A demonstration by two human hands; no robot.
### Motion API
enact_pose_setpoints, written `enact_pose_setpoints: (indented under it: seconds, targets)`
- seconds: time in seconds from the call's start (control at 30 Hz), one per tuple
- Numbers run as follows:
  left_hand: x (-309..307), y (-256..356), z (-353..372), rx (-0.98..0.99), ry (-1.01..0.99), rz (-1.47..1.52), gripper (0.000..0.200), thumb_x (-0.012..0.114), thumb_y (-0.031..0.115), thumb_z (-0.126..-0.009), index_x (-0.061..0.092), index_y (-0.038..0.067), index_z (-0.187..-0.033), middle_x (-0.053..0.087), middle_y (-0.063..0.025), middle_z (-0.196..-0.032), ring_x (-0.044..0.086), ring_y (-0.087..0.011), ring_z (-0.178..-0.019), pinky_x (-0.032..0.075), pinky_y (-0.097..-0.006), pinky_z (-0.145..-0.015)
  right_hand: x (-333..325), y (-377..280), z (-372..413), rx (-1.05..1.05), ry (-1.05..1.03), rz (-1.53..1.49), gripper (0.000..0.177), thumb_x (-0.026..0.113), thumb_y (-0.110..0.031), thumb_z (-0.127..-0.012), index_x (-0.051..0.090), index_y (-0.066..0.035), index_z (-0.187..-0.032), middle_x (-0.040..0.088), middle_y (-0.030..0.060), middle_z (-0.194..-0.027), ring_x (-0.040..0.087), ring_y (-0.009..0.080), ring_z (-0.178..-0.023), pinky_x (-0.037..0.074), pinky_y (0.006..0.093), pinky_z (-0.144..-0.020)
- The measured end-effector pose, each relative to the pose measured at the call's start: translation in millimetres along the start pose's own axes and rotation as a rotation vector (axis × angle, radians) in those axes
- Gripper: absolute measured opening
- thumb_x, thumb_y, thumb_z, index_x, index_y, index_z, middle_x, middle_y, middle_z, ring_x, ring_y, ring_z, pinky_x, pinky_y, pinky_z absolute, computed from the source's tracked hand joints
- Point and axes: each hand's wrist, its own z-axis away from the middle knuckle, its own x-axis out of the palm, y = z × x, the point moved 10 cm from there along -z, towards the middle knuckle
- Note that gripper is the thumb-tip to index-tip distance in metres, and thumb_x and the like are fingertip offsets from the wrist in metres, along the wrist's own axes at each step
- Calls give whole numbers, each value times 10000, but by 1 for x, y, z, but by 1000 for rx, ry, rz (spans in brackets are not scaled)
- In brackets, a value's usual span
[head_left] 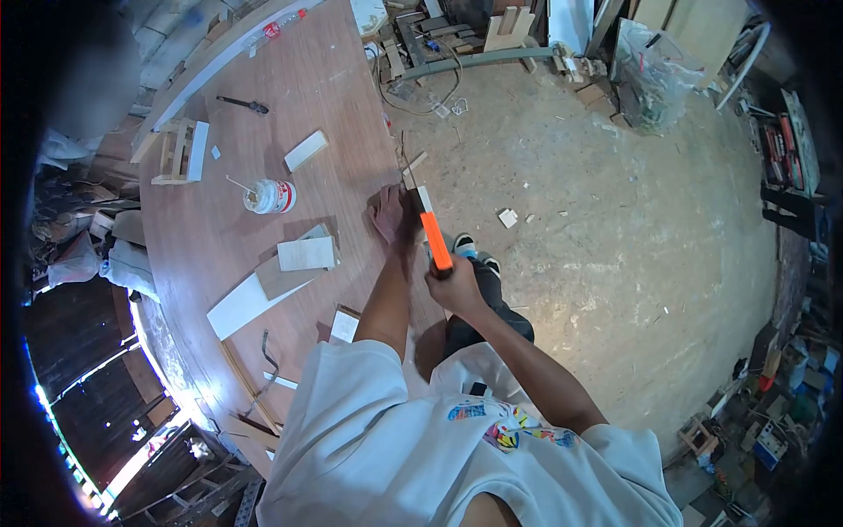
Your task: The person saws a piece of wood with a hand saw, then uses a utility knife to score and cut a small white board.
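Right hand [455, 283] clenched round the butt of an orange-handled tool [435, 240]; it reads as a small saw, though the dark blade end is hard to make out; the tool lies along the right edge of the tabletop [334, 79], running away from the body toward a thin wood strip [415, 162] that juts past that edge over the floor [615, 246]. Left hand [387, 214] lies palm down at the edge, just beside the tool and on the near end of the strip; cannot tell whether its fingers curl round the wood. Judgement: the stroke wants to stay in line with the forearm, with light pressure; the left hand should bear straight down to stop chatter, fingers kept clear of the blade's line; overhang kept short so the strip does not flex. Glue jar [270, 196] and loose panels [307, 253] sit well apart, further in on the tabletop.
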Motion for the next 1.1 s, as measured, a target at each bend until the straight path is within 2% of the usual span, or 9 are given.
enact_pose_setpoints:
  seconds: [0.1,0.17,0.23,0.33,0.53,0.83,0.9,1.0,1.1]
  targets:
    - [-13,13,1,73,47,10,201,507,339,-862,602,214,-987,575,14,-1048,576,-177,-917,373,-413,-793,1,-16,4,-64,77,45,127,603,-10,-708,485,15,-667,483,77,-571,494,125,-538,409,311,-516]
    - [-6,4,0,-33,-16,17,200,505,323,-856,599,207,-988,574,6,-1040,566,-180,-942,364,-395,-806,-5,-8,39,-80,63,134,115,601,-4,-702,492,8,-666,501,77,-583,521,133,-555,425,311,-534]
    - [4,-2,0,-23,4,-2,196,504,316,-855,599,204,-984,575,6,-1032,559,-183,-955,360,-390,-815,-19,-25,84,91,-15,18,117,595,6,-695,486,-2,-653,491,64,-585,510,129,-555,426,302,-538]
    - [16,-11,-2,-19,-15,9,188,499,310,-856,603,197,-964,579,5,-1017,542,-187,-985,351,-376,-840,-23,-35,101,-11,-2,-36,124,595,11,-690,479,-11,-651,471,51,-571,491,119,-551,419,293,-532]
    - [-10,4,0,-19,33,85,198,478,320,-872,620,186,-909,584,1,-1006,523,-194,-1019,349,-364,-881,6,-5,-7,-38,58,17,128,588,9,-697,470,-3,-649,449,52,-547,478,111,-544,404,295,-522]
    - [6,-7,-3,23,106,-35,201,538,338,-828,631,179,-908,579,-2,-1001,539,-217,-964,368,-395,-891,-24,-14,94,19,-5,-26,136,588,1,-703,460,-8,-656,463,45,-582,478,114,-560,408,285,-529]
    - [5,-5,-2,40,132,26,194,559,341,-815,634,179,-893,581,-1,-985,549,-222,-933,380,-404,-882,-16,-8,55,-92,33,13,130,591,-10,-703,468,-3,-662,474,57,-578,470,115,-554,405,288,-524]
    - [-7,0,-3,47,157,26,191,568,341,-810,635,179,-886,581,-1,-980,552,-223,-918,387,-406,-875,10,4,-14,-9,26,52,116,597,-27,-703,487,2,-682,489,97,-578,470,132,-549,406,309,-529]
    - [-16,5,-4,45,147,26,187,576,341,-805,635,179,-879,580,0,-976,556,-225,-903,394,-407,-867,10,-8,-15,-19,59,45,120,598,-29,-702,485,2,-682,481,107,-572,468,141,-546,404,319,-532]
